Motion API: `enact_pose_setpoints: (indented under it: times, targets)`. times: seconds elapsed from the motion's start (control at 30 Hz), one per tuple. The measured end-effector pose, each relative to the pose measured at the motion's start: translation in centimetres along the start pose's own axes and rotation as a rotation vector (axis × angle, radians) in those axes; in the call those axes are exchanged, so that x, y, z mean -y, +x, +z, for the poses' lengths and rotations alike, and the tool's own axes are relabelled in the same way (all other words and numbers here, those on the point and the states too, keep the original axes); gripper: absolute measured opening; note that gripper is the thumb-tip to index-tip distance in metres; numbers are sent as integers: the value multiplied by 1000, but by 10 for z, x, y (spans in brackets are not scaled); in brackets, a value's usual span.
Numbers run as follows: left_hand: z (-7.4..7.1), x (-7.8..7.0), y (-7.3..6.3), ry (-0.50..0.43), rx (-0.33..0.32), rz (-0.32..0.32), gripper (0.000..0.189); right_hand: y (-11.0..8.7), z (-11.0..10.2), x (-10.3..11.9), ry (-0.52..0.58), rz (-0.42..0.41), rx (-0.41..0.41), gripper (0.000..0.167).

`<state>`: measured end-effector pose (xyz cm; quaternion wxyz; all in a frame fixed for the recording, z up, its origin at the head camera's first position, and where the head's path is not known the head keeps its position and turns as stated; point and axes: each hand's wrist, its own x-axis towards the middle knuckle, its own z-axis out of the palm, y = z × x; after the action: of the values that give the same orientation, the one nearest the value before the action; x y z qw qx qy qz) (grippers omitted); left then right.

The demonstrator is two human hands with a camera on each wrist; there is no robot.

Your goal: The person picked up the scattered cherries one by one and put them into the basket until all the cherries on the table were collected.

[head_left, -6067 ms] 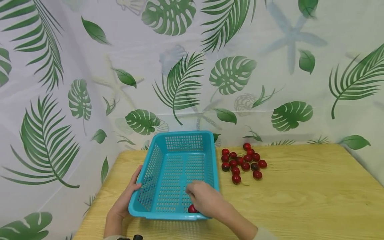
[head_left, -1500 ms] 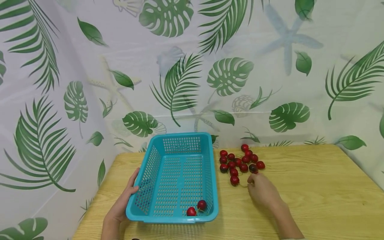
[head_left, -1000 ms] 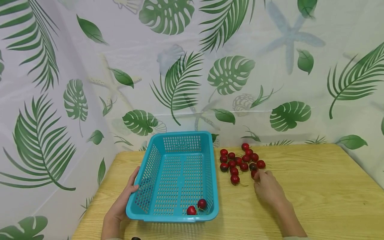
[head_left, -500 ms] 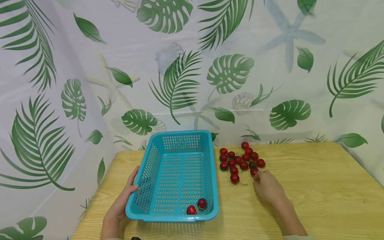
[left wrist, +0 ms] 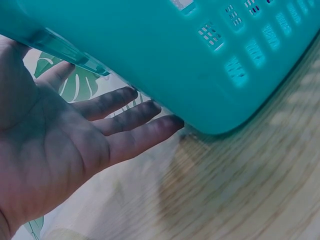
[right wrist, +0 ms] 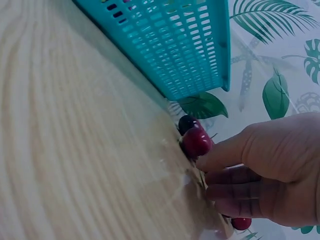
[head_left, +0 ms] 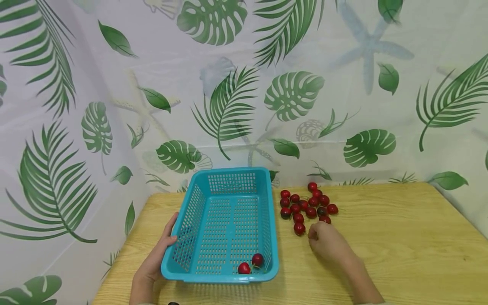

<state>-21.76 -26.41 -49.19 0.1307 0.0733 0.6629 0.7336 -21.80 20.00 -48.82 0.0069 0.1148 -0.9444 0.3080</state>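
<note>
A blue plastic basket point(head_left: 220, 277) stands on the table, with two red cherries point(head_left: 244, 268) in its near right corner. My left hand point(head_left: 154, 256) rests against the basket's left side; in the left wrist view its fingers point(left wrist: 145, 135) lie nearly straight against the outer wall. Right of the basket is a loose group of several dark red cherries point(head_left: 311, 212). My right hand point(head_left: 329, 243) is beside the nearest cherry point(head_left: 299, 229), thumb and curled fingers together at its thin stem. In the right wrist view the stem runs between thumb and fingers, and that cherry point(right wrist: 196, 142) sits by the thumb tip.
The wood-grain table point(head_left: 400, 241) reaches back to a white cloth point(head_left: 335, 97) printed with green leaves and starfish. A small dark object point(head_left: 173, 303) shows at the bottom edge, mostly cut off.
My right hand was inside the basket, then went to the cherry group. In the last half second it has shifted left from one cherry to another's stem. The basket now shows two cherries.
</note>
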Motion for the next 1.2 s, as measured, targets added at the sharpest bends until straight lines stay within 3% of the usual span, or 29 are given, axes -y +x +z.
enact_pose_setpoints:
  times: [0.23,0.5,0.63,0.87,1.2]
  targets:
    - [0,1,0,-13,1,0,67,1,7,-4,-28,54,-45,8]
    - [3,2,12,70,-24,70,76,1,9,-5,-72,38,-64,5]
    - [3,3,15,75,-31,76,78,1,11,-7,-97,26,-75,7]
    - [2,2,10,80,-17,45,75,0,12,-10,-156,-11,-64,8]
    - [-1,1,1,25,-2,15,69,-2,5,-11,-135,65,-75,8]
